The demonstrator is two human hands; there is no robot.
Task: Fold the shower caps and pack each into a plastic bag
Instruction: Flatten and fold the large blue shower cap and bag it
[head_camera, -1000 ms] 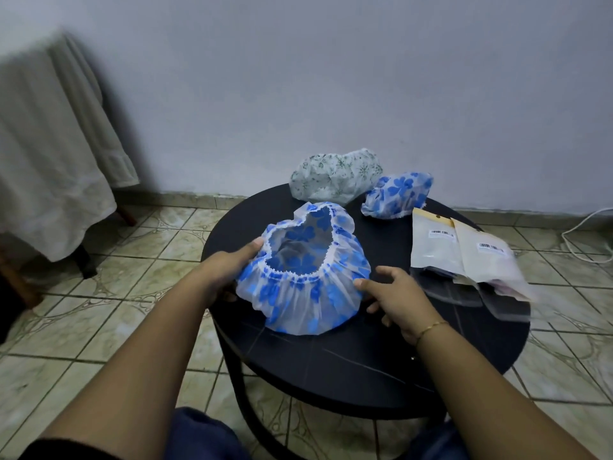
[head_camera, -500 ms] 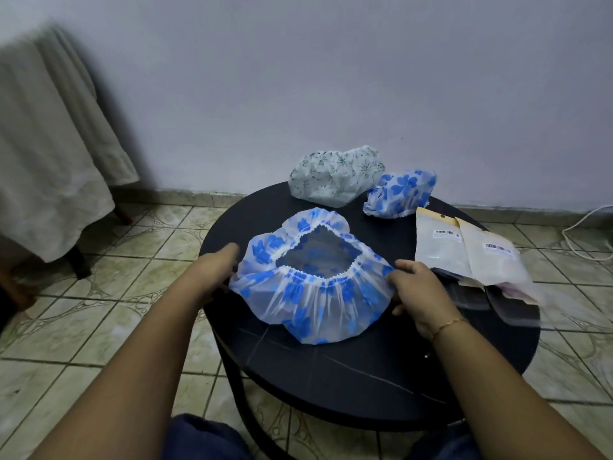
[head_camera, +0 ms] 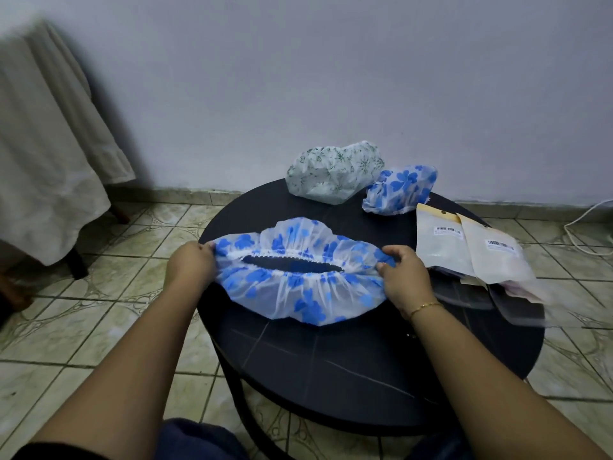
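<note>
A white shower cap with blue flowers [head_camera: 298,293] lies stretched wide on the round black table [head_camera: 365,376], its elastic opening pulled into a long narrow slit. My left hand [head_camera: 190,265] grips its left end and my right hand [head_camera: 403,277] grips its right end. Behind it sit a green-patterned shower cap [head_camera: 335,171] and a second blue-flowered cap [head_camera: 399,189], both bunched up. Plastic bags with barcode labels [head_camera: 471,250] lie at the table's right side, just beside my right hand.
A clear plastic bag [head_camera: 517,300] overhangs the table's right edge. A piece of furniture draped in white cloth [head_camera: 43,161] stands at the left. A white cable [head_camera: 583,224] runs over the tiled floor at the right. The wall is close behind the table.
Both hands have pulled apart, stretching the blue-flowered cap sideways; its opening went from a rounded hole to a flat slit.
</note>
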